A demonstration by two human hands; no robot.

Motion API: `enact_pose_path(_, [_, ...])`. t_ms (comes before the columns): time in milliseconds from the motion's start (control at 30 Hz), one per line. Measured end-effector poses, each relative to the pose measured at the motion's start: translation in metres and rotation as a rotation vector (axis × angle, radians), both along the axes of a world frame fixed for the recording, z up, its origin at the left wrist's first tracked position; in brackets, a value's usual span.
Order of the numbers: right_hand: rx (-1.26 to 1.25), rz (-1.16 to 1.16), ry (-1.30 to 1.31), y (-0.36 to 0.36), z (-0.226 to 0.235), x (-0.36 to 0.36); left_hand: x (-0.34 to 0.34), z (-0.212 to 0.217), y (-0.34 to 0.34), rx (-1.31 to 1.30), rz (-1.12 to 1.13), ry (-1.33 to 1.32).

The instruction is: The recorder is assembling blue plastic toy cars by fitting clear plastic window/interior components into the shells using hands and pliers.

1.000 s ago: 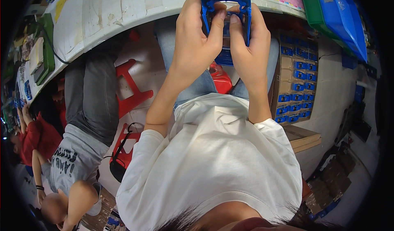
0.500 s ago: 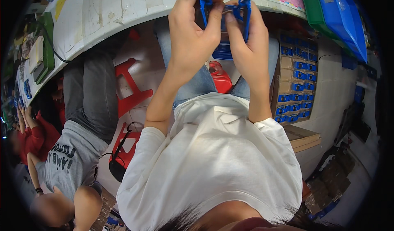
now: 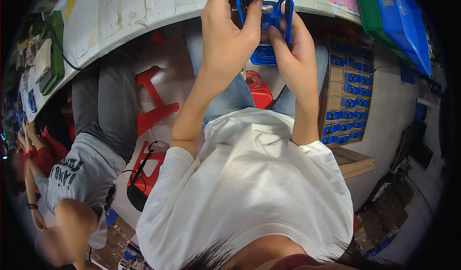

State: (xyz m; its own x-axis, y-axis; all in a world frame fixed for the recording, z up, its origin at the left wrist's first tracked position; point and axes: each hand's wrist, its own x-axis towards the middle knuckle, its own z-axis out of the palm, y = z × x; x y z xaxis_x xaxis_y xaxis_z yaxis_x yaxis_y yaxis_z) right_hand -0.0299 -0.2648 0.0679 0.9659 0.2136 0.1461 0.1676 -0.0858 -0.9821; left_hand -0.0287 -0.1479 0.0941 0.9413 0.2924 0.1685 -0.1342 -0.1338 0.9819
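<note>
Over the table's front edge, at the top of the picture, I hold an open blue plastic housing [image 3: 288, 12] with side walls and cut-outs. My left hand [image 3: 229, 37] grips its left wall, the thumb reaching in to the middle. From the right, my right hand [image 3: 297, 56] holds the other wall, its thumb tip resting by a smaller blue inner piece [image 3: 270, 21]. A blue lower section [image 3: 263, 55] shows between my wrists. The fingers behind the housing are mostly hidden, and its top is cut off by the picture's edge.
The white table [image 3: 139, 11] curves across the top. Green and blue bins [image 3: 401, 20] stand at its right end. Below, a box [image 3: 349, 95] holds rows of blue parts. Red stools [image 3: 156, 99] stand left, beside a seated co-worker in a grey shirt [image 3: 93, 162].
The housing has tilted slightly in my hands, showing more of the inner piece. My right thumb has moved a little down and away from my left thumb. The co-worker's arm has moved.
</note>
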Motion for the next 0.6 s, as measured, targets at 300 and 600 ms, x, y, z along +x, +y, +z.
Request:
enact_pose_path(300, [0.016,-0.016,-0.122,-0.003,-0.010,0.003,-0.002,-0.041,-0.003,-0.094,-0.081,-0.245])
enact_pose_path(600, [-0.068,-0.066,-0.137,-0.001,-0.005,-0.002,-0.012,-0.044,-0.011,-0.244,-0.134,-0.125])
